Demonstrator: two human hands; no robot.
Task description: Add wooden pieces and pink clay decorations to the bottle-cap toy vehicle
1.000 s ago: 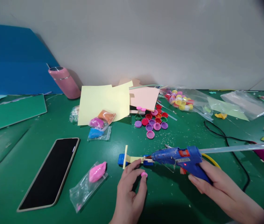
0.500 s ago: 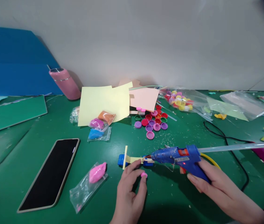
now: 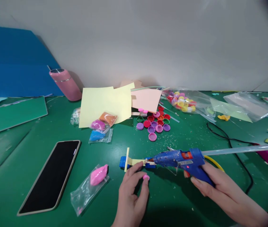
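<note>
**Glue gun tip at the strip**

At far left a phone (image 3: 50,175) lies face up on the green table (image 3: 17,151), and just right of it lies a bag (image 3: 90,184) with a pink lump inside. Neither is touched.

The left hand (image 3: 131,195) comes next, half curled and low on the table. Its thumb tip rests against the near edge of the strip (image 3: 134,161), which it seems to steady. A small pink bit (image 3: 145,177) sits at the forefinger tip. I cannot tell whether it is pinched or only lies under the finger.

The strip is the piece being worked on. It is a narrow band of pale yellow paper lying flat, with its left end folded up into a short upright tab. A blue cap (image 3: 122,162) sits behind the tab, and another blue part sits at the right end, partly hidden. It looks light and easy to shift.

The gun (image 3: 178,159) points left with its nozzle at the strip's right end, touching or nearly so. A red light shows on its body, and a long clear stick (image 3: 242,149) runs out of the back. The right hand (image 3: 216,186) is closed round the grip from below.

By my reading, the step in hand is gluing at the strip's right end. The next move calls for a light squeeze and a steady nozzle, with the thumb kept off the hot tip.

Behind this lie loose caps (image 3: 154,124) and a black cord (image 3: 230,138).
</note>
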